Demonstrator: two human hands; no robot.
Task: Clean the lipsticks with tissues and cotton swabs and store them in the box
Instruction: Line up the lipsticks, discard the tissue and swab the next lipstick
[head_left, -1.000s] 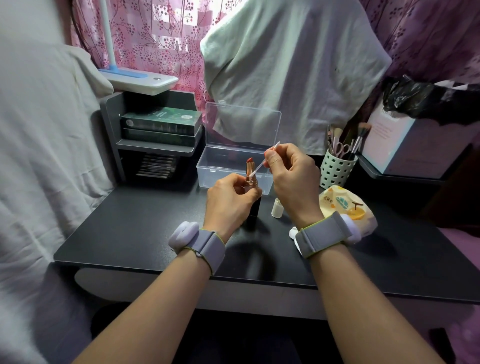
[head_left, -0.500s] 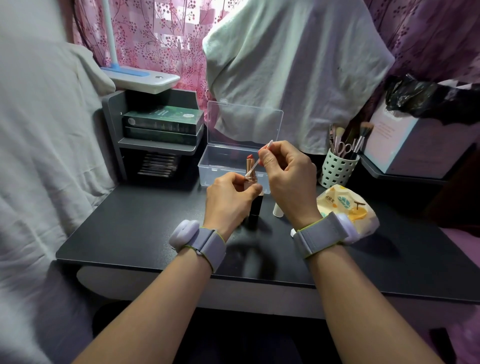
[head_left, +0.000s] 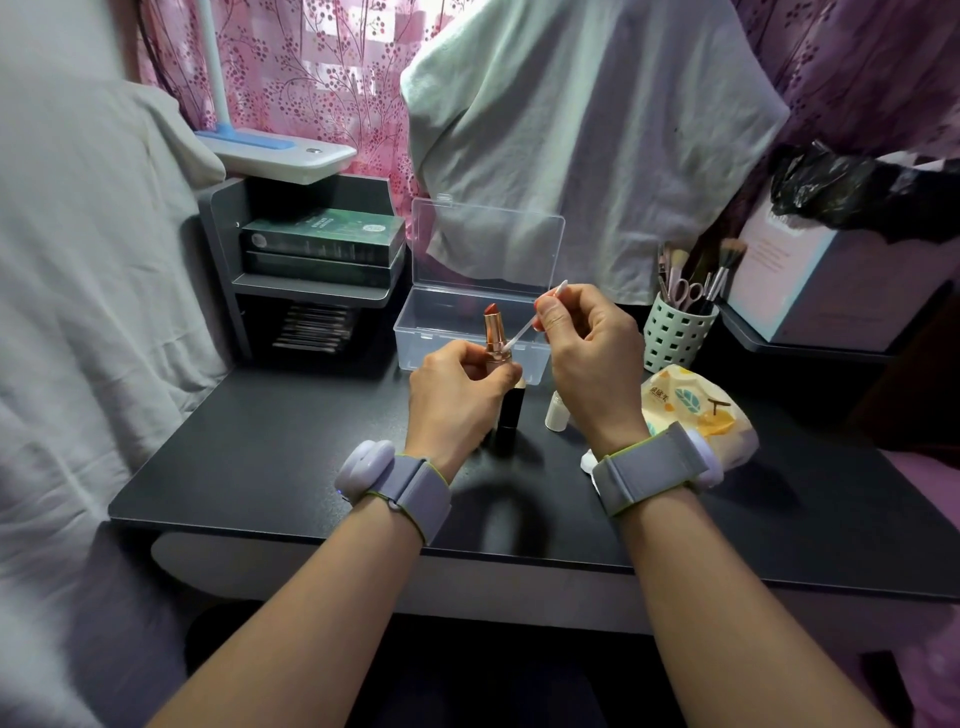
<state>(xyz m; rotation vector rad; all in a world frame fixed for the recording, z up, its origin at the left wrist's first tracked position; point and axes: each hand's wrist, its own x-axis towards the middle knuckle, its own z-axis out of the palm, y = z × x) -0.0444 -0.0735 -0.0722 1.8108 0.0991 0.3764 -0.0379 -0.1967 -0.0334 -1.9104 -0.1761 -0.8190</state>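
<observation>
My left hand holds an uncapped lipstick upright above the desk; its red tip and gold collar stick out above my fingers, its black base below. My right hand pinches a white cotton swab, whose lower tip touches the gold collar. Behind both hands stands the clear plastic box, lid raised. A tissue pack lies right of my right wrist. A small white cap or tube stands on the desk between my hands.
The black desk carries a grey shelf with green boxes at the back left and a green cup of brushes and scissors at the back right. A white lamp base tops the shelf. A crumpled tissue peeks out by my right wrist.
The swab's tip has slid down from near the red tip to the gold collar. Both hands shifted only slightly.
</observation>
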